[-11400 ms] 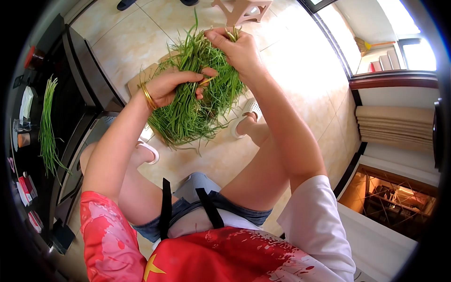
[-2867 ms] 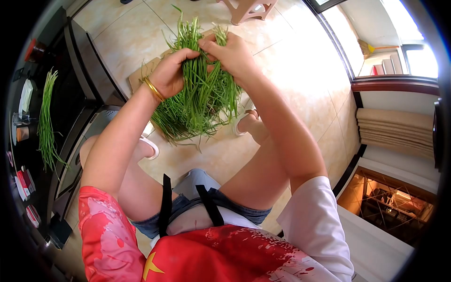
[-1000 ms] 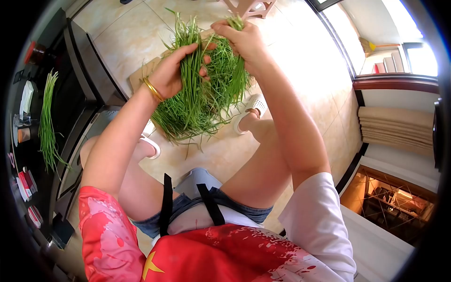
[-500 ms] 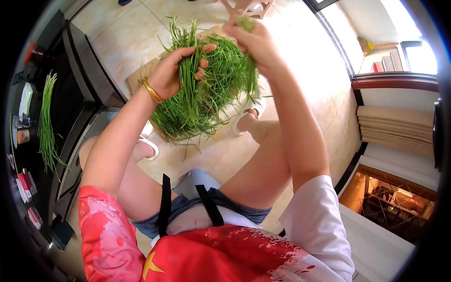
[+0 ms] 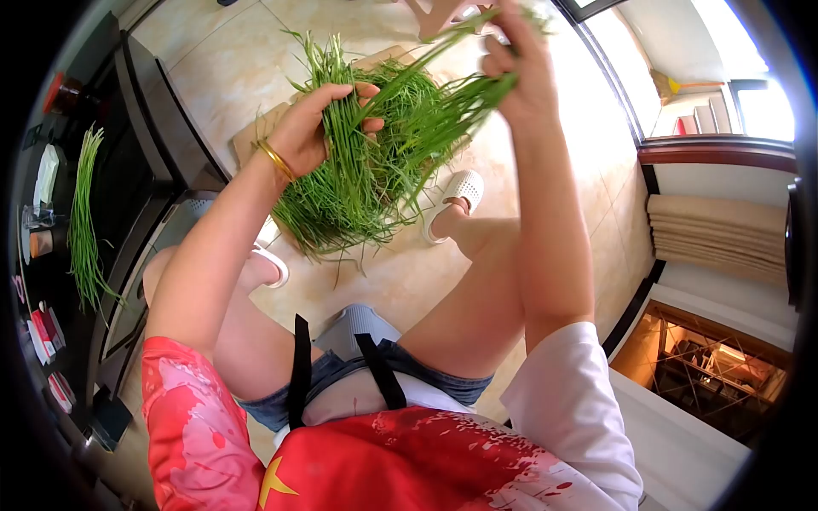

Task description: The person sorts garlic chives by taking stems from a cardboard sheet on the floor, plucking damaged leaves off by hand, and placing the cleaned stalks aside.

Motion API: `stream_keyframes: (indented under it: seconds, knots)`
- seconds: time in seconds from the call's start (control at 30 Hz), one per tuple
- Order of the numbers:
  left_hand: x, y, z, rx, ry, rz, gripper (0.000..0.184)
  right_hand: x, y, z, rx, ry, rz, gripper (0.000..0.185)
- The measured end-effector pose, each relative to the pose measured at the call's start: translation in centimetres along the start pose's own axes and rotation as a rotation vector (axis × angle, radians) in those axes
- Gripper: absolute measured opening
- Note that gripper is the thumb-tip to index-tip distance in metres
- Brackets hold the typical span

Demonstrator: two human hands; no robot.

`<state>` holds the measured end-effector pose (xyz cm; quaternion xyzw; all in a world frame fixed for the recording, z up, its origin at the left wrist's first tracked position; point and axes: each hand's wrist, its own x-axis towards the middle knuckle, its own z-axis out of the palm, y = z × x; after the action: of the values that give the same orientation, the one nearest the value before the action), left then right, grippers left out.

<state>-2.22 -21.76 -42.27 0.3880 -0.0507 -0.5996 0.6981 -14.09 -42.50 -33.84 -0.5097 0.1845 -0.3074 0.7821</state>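
Note:
Long thin green stalks lie in a loose pile on a flat brown sheet on the floor, between and beyond my feet. My left hand, with a gold bangle at the wrist, is wrapped round an upright bunch of stalks above the pile's left part. My right hand is raised to the upper right and blurred, closed on a smaller bunch whose green ends trail down leftward over the pile. A separate bundle of stalks lies on the dark surface at the far left.
A pink plastic stool stands beyond the pile. The dark cabinet top at the left also bears a jar, a white packet and small boxes. I sit on a grey-blue seat.
My right hand has moved up and to the right with its bunch, drawing the stalks away from my left hand. My left hand has stayed nearly in place round its bunch.

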Motion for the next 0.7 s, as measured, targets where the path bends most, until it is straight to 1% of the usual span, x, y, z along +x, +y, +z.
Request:
stream_keyframes:
  seconds: [0.03, 0.1, 0.13, 0.17, 0.23, 0.27, 0.33, 0.37, 0.4, 0.43, 0.57, 0.63, 0.7]
  knots:
    - [0.1, 0.0, -0.3, 0.044, 0.024, 0.015, 0.036, 0.3, -1.3, -1.3, 0.154, -0.061, -0.026, 0.013]
    - [0.4, -0.2, -1.0, 0.052, 0.004, 0.005, 0.037, 0.7, -2.6, -3.6, 0.307, -0.147, -0.01, 0.013]
    - [0.5, -0.3, -1.2, 0.063, -0.022, -0.01, 0.038, 0.9, -2.7, -4.1, 0.18, 0.039, -0.028, 0.016]
    - [0.5, -0.3, -1.4, 0.065, -0.025, -0.012, 0.038, 0.9, -2.5, -4.4, -0.168, 0.192, -0.11, 0.018]
    - [0.5, -0.3, -1.4, 0.096, -0.057, 0.002, 0.037, 0.8, -1.8, -4.3, -0.445, 0.212, -0.188, 0.02]
    - [0.6, -0.4, -1.4, 0.096, -0.057, 0.001, 0.037, 0.7, -1.3, -4.1, -0.479, 0.152, -0.155, 0.021]
    - [0.9, -0.6, -1.4, 0.121, -0.126, 0.026, 0.038, -0.2, 0.1, -1.2, -0.653, 0.154, -0.035, 0.025]
    - [0.9, -0.7, -1.2, 0.122, -0.126, 0.023, 0.038, -0.8, 0.6, -0.4, -0.738, 0.003, 0.044, 0.032]
    - [0.8, -0.7, -0.8, 0.124, -0.13, 0.015, 0.035, -1.5, 1.6, 1.2, -0.766, -0.017, 0.055, 0.035]
    - [0.8, -0.9, -0.4, 0.126, -0.135, 0.005, 0.033, -1.7, 2.2, 2.0, -0.802, -0.101, 0.066, 0.037]
    - [1.0, -1.5, 0.4, 0.192, -0.154, 0.0, 0.034, -1.8, 4.0, 3.8, -0.897, -0.168, 0.14, 0.037]
    - [0.8, -1.5, 0.7, 0.192, -0.154, -0.013, 0.034, -1.5, 5.0, 3.4, -0.943, -0.153, 0.098, 0.037]
    - [0.5, -1.1, 1.1, 0.175, -0.131, 0.004, 0.035, -0.5, 5.8, 2.7, -0.879, -0.113, 0.061, 0.035]
